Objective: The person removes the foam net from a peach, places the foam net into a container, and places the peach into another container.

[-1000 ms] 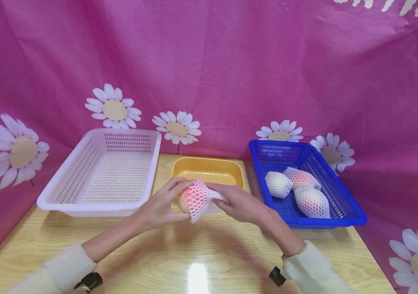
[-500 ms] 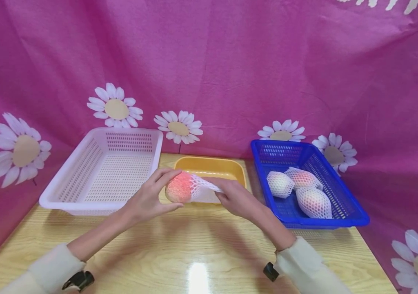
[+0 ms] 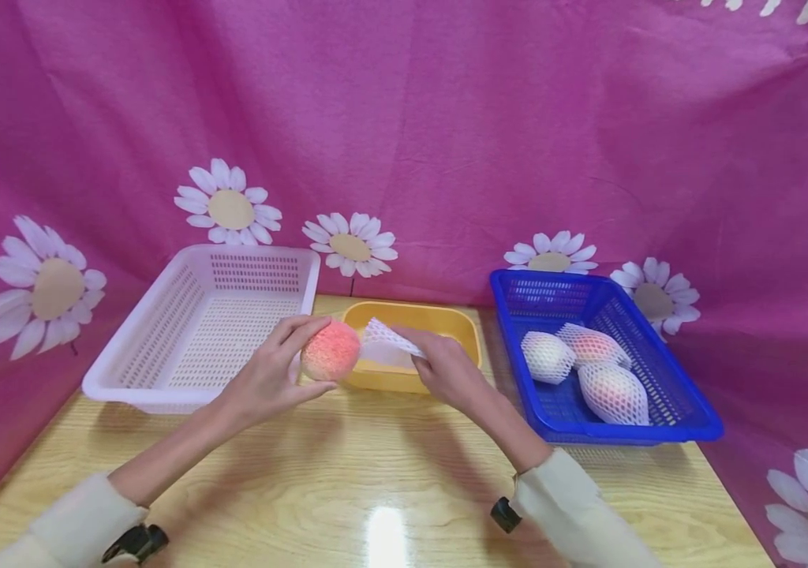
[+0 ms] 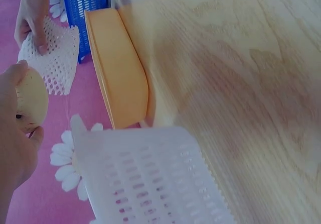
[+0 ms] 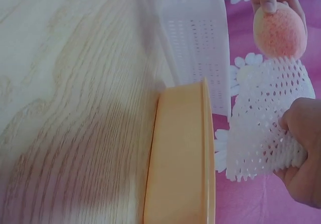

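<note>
A pink and cream peach [image 3: 331, 350], bare of any net, is held between the fingers and thumb of my left hand [image 3: 269, 372]. In the left wrist view its pale side [image 4: 33, 101] shows. My right hand [image 3: 450, 369] pinches a white foam net sleeve [image 3: 384, 344] by one end, its mouth hanging wide toward the peach. Peach and sleeve are apart in the head view. Both hands are above the table, with the sleeve over the yellow tub [image 3: 404, 382]. In the right wrist view the sleeve [image 5: 266, 118] looks flattened and holds nothing.
At the left stands a white perforated basket [image 3: 116, 386] with nothing in it. A blue basket [image 3: 631, 431] at the right holds several fruits in net sleeves, among them a pale one [image 3: 548, 356]. A pink flowered cloth [image 3: 447, 142] hangs behind the wooden table [image 3: 319, 489].
The sleeve has come off the peach. My left hand has moved left with the bare peach, while my right hand keeps the sleeve over the yellow tub.
</note>
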Available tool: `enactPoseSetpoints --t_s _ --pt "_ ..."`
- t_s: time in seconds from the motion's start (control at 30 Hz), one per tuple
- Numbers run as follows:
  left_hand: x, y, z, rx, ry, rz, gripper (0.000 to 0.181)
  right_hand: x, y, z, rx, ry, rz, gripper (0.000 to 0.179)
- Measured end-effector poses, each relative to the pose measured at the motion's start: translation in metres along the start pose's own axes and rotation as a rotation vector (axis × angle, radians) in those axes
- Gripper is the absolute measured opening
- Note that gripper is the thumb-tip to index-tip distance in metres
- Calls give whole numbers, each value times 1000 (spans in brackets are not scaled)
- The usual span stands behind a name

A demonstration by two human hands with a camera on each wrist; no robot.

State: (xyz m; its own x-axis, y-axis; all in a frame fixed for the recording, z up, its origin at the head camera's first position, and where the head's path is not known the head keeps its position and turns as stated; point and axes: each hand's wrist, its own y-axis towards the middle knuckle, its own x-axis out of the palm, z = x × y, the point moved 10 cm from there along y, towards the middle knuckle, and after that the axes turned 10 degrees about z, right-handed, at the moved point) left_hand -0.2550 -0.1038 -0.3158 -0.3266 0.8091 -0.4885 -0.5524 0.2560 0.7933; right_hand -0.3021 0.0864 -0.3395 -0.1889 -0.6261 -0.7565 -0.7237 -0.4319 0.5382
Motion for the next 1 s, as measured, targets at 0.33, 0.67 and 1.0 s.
enactPoseSetpoints --t_s 0.33,0.67,1.0 --pt "-18 -3 -14 -69 10 32 87 8 6 26 67 -7 62 41" --pt "-30 -6 -25 -104 46 40 87 9 9 44 132 15 170 22" --pt "-40 -6 -32 -123 76 30 87 19 14 48 34 -91 183 25"
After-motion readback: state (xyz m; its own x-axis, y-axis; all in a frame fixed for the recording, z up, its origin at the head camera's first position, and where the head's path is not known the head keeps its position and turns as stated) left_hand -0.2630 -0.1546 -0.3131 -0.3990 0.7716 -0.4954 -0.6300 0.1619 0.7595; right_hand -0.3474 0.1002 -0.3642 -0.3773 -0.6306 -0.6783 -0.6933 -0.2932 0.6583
